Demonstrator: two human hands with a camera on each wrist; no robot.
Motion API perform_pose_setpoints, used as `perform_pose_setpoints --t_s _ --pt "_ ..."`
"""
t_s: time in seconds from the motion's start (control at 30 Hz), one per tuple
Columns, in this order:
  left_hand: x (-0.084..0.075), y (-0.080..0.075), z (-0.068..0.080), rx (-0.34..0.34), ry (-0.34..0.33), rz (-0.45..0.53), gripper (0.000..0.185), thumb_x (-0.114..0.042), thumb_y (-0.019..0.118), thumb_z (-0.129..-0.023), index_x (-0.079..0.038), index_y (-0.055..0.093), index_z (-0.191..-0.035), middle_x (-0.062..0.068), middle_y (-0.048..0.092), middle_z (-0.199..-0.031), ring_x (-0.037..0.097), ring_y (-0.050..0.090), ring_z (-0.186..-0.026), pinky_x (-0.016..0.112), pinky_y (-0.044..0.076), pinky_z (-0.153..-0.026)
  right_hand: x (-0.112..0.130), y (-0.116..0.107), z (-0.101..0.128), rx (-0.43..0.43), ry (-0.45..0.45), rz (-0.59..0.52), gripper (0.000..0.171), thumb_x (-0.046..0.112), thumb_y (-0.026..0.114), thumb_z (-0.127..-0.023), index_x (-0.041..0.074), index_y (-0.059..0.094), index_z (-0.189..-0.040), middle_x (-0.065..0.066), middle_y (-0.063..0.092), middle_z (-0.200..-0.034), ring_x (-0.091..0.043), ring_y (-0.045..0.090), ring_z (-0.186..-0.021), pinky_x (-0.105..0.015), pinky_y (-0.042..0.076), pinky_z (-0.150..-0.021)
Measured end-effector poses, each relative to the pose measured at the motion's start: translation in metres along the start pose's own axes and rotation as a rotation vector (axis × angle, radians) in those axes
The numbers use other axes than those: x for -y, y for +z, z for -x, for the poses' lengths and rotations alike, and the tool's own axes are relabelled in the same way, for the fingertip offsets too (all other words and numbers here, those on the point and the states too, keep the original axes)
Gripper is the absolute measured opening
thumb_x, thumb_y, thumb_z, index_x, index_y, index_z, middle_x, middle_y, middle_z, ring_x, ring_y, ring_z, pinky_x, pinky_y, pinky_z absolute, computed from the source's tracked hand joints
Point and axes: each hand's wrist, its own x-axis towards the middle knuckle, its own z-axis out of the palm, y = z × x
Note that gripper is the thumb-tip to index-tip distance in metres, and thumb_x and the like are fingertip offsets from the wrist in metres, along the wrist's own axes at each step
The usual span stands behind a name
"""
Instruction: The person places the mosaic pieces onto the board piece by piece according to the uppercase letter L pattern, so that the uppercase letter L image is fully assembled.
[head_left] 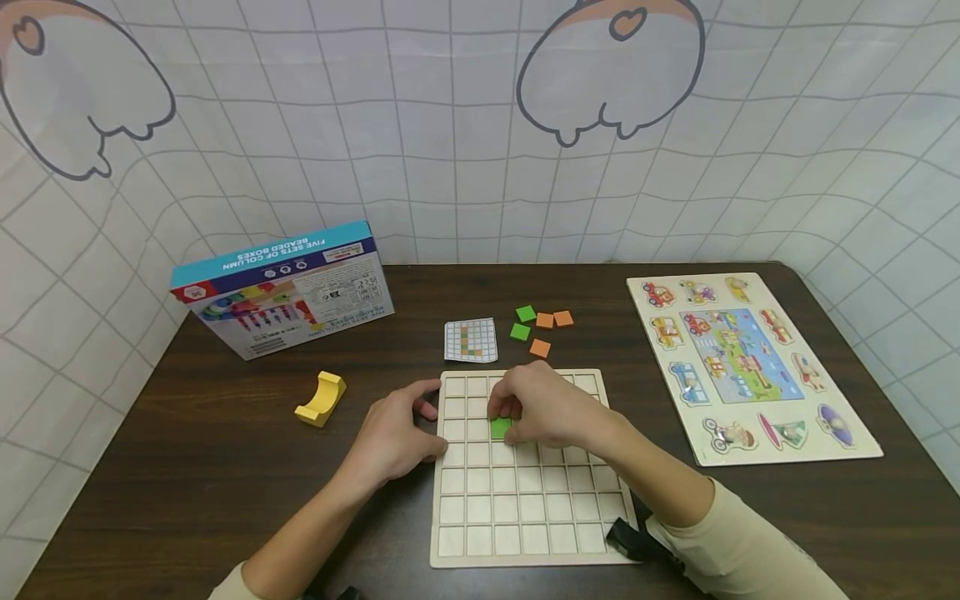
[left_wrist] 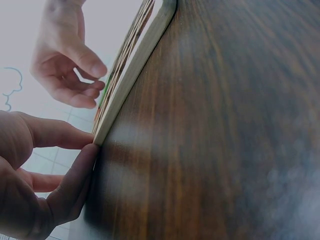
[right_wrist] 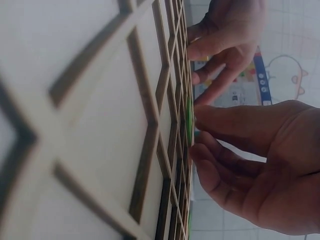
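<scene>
A pale wooden grid board [head_left: 505, 507] lies flat on the table. My left hand [head_left: 396, 433] stands at its far left side, thumb and forefinger touching the edge some way apart. Over the far part of the board, my right hand [head_left: 551, 407] has its fingers and thumb curled about a green square tile [head_left: 500, 428], which sits at a grid cell. In the right wrist view, the tile [right_wrist: 189, 120] shows as a thin green sliver beside the fingertips. Behind the board lie a pattern card [head_left: 471, 341], green tiles [head_left: 520, 332] and orange tiles [head_left: 540, 348].
A printed cardboard box [head_left: 300, 296] stands at the back left, with a yellow curved block [head_left: 322, 400] in front of it. On the right lies a wooden picture puzzle board [head_left: 675, 358]. A patterned white cloth [head_left: 450, 183] hangs behind the dark table [head_left: 225, 467].
</scene>
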Motion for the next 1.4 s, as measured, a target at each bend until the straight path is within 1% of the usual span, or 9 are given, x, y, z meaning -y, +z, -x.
perform_pose_setpoints --t_s 0.27,0.5,0.93,1.13,1.4 --pt "0.001 0.000 -0.001 -0.002 0.004 0.004 0.079 0.001 0.085 -0.072 -0.011 0.059 -0.146 0.007 0.066 -0.100 0.020 0.060 -0.070 0.030 0.049 -0.058 -0.001 -0.004 0.001 -0.012 -0.010 -0.012 0.021 -0.001 0.086 -0.075 0.011 0.078 -0.091 0.001 0.072 -0.083 -0.011 0.062 -0.076 -0.024 0.052 -0.071" --pt "-0.001 -0.001 0.001 0.005 0.000 0.008 0.079 0.001 0.085 -0.072 -0.012 0.059 -0.146 0.007 0.066 -0.101 0.020 0.059 -0.069 0.031 0.049 -0.057 0.000 -0.007 0.003 -0.020 -0.003 -0.016 0.020 -0.001 0.083 -0.075 0.011 0.078 -0.090 0.001 0.072 -0.085 -0.008 0.060 -0.077 -0.025 0.052 -0.072" --pt "-0.002 -0.001 0.001 0.001 -0.003 0.001 0.079 0.001 0.085 -0.072 -0.012 0.059 -0.146 0.006 0.066 -0.101 0.021 0.058 -0.074 0.031 0.048 -0.058 0.000 -0.013 0.004 -0.037 0.020 -0.027 0.018 0.003 0.086 -0.078 0.011 0.079 -0.093 0.001 0.074 -0.087 -0.009 0.061 -0.081 -0.026 0.053 -0.075" --pt "-0.002 -0.001 0.001 0.005 -0.009 0.009 0.080 0.002 0.085 -0.072 -0.012 0.059 -0.146 0.007 0.066 -0.102 0.020 0.059 -0.072 0.030 0.049 -0.057 -0.001 -0.016 0.005 -0.050 0.057 -0.013 0.019 0.007 0.087 -0.079 0.013 0.078 -0.095 0.003 0.072 -0.086 -0.010 0.060 -0.081 -0.027 0.053 -0.076" --pt "-0.001 0.000 0.000 0.001 -0.009 0.014 0.081 0.002 0.084 -0.070 -0.012 0.059 -0.146 0.007 0.066 -0.101 0.020 0.060 -0.069 0.030 0.049 -0.056 -0.004 -0.020 0.005 -0.059 0.065 -0.019 0.018 0.007 0.087 -0.080 0.014 0.078 -0.094 0.005 0.072 -0.086 -0.010 0.061 -0.083 -0.029 0.053 -0.078"
